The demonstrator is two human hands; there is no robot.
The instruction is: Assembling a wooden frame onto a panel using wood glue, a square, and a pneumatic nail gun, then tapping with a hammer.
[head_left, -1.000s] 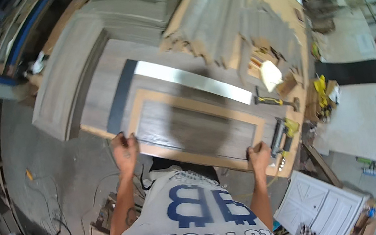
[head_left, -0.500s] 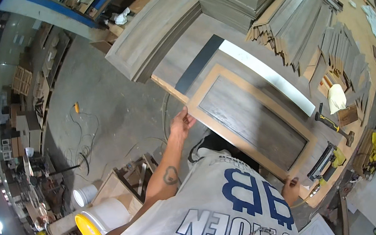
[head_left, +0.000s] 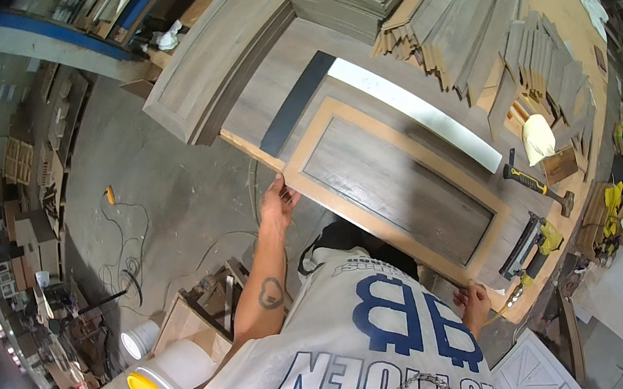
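Note:
A cabinet door (head_left: 392, 181) with a tan wooden frame and a grey wood-grain centre lies face up on the workbench, its long near edge toward me. My left hand (head_left: 278, 202) is closed at its left corner, thumb and fingers at the edge. At the near right corner, the fingers of my right hand (head_left: 474, 302) are closed on the edge, partly hidden. Along the door's left end runs a dark flat strip (head_left: 298, 103); a white strip (head_left: 417, 111) borders its far side.
Stacked grey doors (head_left: 218, 53) and fanned grey panels (head_left: 456, 22) fill the far bench. A hammer (head_left: 539, 188) and a nail gun (head_left: 530, 247) lie right of the door. Cables (head_left: 122, 267) cross the floor at left; white buckets (head_left: 179, 363) stand near my left arm.
The whole view has shifted, so the bench appears a little further left and down. More of my right hand shows at the corner. The door keeps its place against the strips.

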